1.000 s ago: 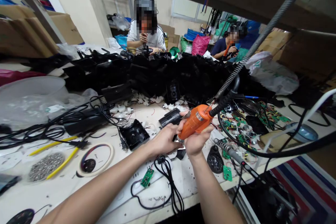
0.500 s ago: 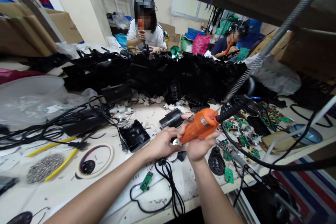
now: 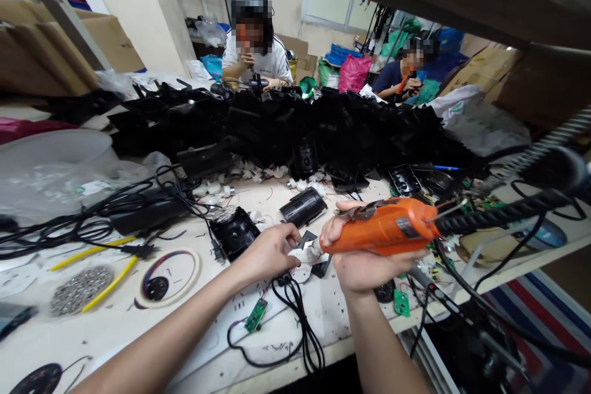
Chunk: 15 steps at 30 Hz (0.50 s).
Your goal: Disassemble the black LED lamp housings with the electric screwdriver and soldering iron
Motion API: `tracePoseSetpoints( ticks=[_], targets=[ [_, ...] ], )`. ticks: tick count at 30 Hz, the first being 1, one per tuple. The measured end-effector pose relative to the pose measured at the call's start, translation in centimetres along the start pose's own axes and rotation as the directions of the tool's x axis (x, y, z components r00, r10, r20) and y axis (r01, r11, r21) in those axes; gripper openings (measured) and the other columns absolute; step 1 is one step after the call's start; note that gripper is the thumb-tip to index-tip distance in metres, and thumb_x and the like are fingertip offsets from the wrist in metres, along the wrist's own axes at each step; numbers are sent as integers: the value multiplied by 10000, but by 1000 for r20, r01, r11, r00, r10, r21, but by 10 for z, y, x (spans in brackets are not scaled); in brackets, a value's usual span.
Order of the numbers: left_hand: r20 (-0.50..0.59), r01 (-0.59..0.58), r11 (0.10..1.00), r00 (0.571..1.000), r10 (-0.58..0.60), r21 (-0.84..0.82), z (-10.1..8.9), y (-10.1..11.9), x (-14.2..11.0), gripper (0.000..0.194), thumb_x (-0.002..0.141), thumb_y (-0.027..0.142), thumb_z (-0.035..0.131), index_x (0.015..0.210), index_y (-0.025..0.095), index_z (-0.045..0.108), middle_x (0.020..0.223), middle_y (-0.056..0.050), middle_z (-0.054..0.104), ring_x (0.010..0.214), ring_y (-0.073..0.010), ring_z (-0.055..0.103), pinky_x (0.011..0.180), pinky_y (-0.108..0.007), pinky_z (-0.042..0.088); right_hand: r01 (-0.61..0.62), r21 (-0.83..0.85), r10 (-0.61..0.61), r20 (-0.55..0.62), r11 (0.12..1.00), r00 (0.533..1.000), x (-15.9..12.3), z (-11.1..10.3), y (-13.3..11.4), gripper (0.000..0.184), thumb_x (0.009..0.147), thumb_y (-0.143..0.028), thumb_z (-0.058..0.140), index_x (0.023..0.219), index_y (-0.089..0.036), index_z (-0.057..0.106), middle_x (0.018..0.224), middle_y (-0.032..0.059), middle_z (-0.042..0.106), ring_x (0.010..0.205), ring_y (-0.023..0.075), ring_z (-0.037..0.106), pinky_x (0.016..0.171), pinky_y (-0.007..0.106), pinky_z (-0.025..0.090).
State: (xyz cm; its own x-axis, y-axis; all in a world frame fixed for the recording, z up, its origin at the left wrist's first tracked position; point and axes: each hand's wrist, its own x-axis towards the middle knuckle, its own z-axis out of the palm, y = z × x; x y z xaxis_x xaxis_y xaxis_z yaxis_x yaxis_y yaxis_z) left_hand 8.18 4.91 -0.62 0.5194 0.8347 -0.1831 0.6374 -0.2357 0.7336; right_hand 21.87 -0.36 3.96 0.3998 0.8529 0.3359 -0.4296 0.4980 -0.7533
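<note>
My right hand is wrapped around an orange electric screwdriver, which lies almost level with its nose pointing left. That nose is beside a white plastic part with a dark piece under it. My left hand has its fingers and thumb curled at the left edge of the white part, gripping it. Just behind rests a black cylindrical housing. A black open case sits left of it. In front of my left hand are a small green circuit board and a looped black cable.
A heap of black casings spans the table behind. Screws and a tape roll lie left. The screwdriver's thick cord and a spring extend right. Two co-workers sit across.
The orange screwdriver has swung right and tipped nearer level, its cord and spring moving right with it. My left hand stays by the white part, which now shows more.
</note>
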Motion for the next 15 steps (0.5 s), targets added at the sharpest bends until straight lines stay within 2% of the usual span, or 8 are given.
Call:
tracePoseSetpoints(
  ticks=[3, 5, 7, 9, 11, 13, 15],
  targets=[
    [3, 26, 999, 1000, -26, -20, -3, 1, -4, 215, 623, 108, 611, 817, 185, 661, 752, 23, 617, 636, -137, 565, 576, -227, 414, -29, -3, 29, -13, 1000, 999, 2, -3, 7, 817, 641, -905, 366, 836, -173, 671, 505, 9, 574, 399, 151, 485, 369, 272, 400],
    [-30, 33, 997, 999, -31, 66, -5, 2, -6, 186, 651, 104, 578, 777, 192, 683, 763, 1, 627, 701, -165, 593, 641, -255, 441, -48, -4, 48, -7, 999, 999, 2, -4, 10, 815, 652, -899, 347, 837, -169, 658, 507, 9, 562, 401, 149, 487, 370, 265, 391],
    [-72, 31, 985, 997, -19, 170, -6, 2, -7, 129, 693, 171, 617, 788, 186, 703, 860, -47, 637, 813, -219, 614, 737, -311, 465, -49, 5, 49, 9, 999, 999, 2, -5, 11, 832, 647, -910, 339, 857, -167, 650, 516, 9, 554, 410, 148, 482, 365, 258, 379],
    [-107, -38, 981, 992, 60, 192, -7, 4, -6, 217, 692, 262, 700, 892, 178, 715, 1005, -87, 624, 934, -263, 601, 823, -356, 466, -30, 13, 30, 11, 999, 999, 1, -5, 11, 851, 631, -924, 348, 880, -167, 648, 523, 6, 556, 413, 143, 472, 358, 250, 369],
    [-109, -172, 978, 977, 185, 121, -6, 7, -3, 359, 661, 275, 761, 1006, 192, 703, 1082, -85, 613, 1002, -262, 577, 876, -357, 455, -18, 18, 18, 1, 1000, 1000, 1, -3, 10, 859, 612, -933, 362, 876, -168, 650, 517, 5, 565, 408, 144, 474, 356, 253, 374],
    [-70, -287, 958, 955, 288, 25, -4, 9, 3, 336, 666, 244, 767, 994, 212, 706, 1030, -53, 636, 977, -231, 580, 866, -326, 454, -11, 10, 11, -20, 1000, 1000, 1, -1, 9, 847, 620, -928, 350, 850, -171, 653, 498, 6, 569, 402, 152, 485, 368, 267, 391],
    [-30, -337, 941, 941, 337, -13, 0, 10, 11, 219, 677, 236, 757, 890, 210, 713, 919, -22, 652, 902, -208, 588, 817, -303, 454, -6, -1, 6, -27, 1000, 1000, 0, 1, 7, 823, 634, -917, 333, 831, -187, 656, 490, 9, 576, 397, 162, 497, 379, 283, 400]
  ],
)
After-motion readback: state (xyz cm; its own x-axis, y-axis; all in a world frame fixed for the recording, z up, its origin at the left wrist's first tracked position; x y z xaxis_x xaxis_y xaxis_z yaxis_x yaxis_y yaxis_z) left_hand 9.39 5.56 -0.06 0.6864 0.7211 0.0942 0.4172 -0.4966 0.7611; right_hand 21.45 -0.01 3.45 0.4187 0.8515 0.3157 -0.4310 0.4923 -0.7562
